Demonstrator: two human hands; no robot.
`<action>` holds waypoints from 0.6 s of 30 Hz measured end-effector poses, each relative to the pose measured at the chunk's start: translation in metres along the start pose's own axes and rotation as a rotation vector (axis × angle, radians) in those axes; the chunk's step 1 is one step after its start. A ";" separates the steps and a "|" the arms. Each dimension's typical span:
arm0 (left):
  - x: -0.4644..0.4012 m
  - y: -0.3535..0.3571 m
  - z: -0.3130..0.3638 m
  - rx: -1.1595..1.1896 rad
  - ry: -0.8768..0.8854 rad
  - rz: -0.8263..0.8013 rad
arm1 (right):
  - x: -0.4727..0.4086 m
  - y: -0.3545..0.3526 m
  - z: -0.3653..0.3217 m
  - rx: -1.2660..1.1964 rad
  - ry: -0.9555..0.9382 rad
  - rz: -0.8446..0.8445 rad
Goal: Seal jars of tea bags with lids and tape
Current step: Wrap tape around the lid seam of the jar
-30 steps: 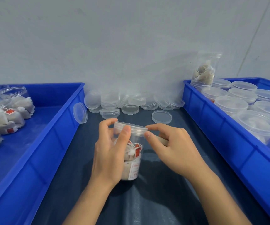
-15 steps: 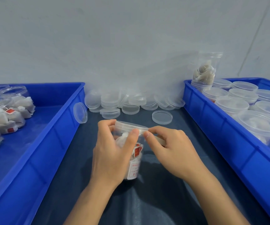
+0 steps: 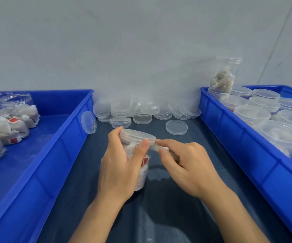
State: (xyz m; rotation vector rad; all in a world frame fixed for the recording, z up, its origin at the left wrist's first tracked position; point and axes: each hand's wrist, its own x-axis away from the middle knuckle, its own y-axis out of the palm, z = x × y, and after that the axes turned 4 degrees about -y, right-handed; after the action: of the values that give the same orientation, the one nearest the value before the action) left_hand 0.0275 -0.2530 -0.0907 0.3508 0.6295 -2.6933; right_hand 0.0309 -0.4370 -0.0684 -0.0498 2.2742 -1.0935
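Tape is going on around the lid seam of a clear jar [image 3: 138, 155] of tea bags, which the left hand [image 3: 122, 165] is gripping upright just above the dark counter [image 3: 159, 216], fingers behind, thumb pressing near the lid [image 3: 137, 135]. The right hand [image 3: 189, 165] is pinching something pale, probably the tape roll or its free end [image 3: 156, 147], against the jar's right side just below the lid; the tape itself is too clear to make out.

To do this step well, I judge the left thumb should be pinning the tape's start while the jar is turning, with the right hand keeping the strip taut and level so it is bridging lid and wall without wrinkles.

Around them, the counter is carrying a dark cloth, with loose clear lids [image 3: 141, 111] piling up against the pale grey wall and one lying flat [image 3: 176, 127] near the jar. A blue bin [image 3: 57, 151] on the left is holding open jars of tea bags; another blue bin [image 3: 238, 134] on the right is holding lidded jars, one tall jar [image 3: 224, 78] standing at its far corner.
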 end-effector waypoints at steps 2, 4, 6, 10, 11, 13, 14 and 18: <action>-0.002 0.001 -0.002 0.036 -0.007 -0.008 | -0.001 0.000 0.001 0.021 -0.022 0.047; -0.002 0.001 -0.004 0.067 -0.008 -0.018 | -0.001 0.000 0.001 0.050 -0.032 0.076; -0.003 0.001 -0.005 0.088 0.001 -0.028 | -0.001 0.000 0.002 0.082 -0.030 0.083; -0.003 0.000 -0.006 0.149 0.013 -0.041 | -0.001 0.001 0.003 0.102 -0.012 0.086; -0.003 0.000 -0.005 0.167 0.012 -0.045 | -0.001 0.002 0.003 0.101 -0.006 0.085; -0.002 0.000 -0.004 0.208 0.004 -0.064 | -0.002 0.002 0.003 0.096 0.010 0.073; -0.002 0.000 -0.003 0.230 -0.002 -0.077 | -0.003 0.002 0.003 0.088 0.022 0.063; -0.002 0.000 -0.002 0.307 -0.008 -0.121 | -0.004 0.001 0.004 0.036 0.074 0.014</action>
State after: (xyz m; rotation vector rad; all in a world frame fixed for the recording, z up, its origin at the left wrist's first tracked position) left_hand 0.0302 -0.2515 -0.0917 0.3895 0.2391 -2.9091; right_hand 0.0363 -0.4379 -0.0692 0.0217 2.3160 -1.1457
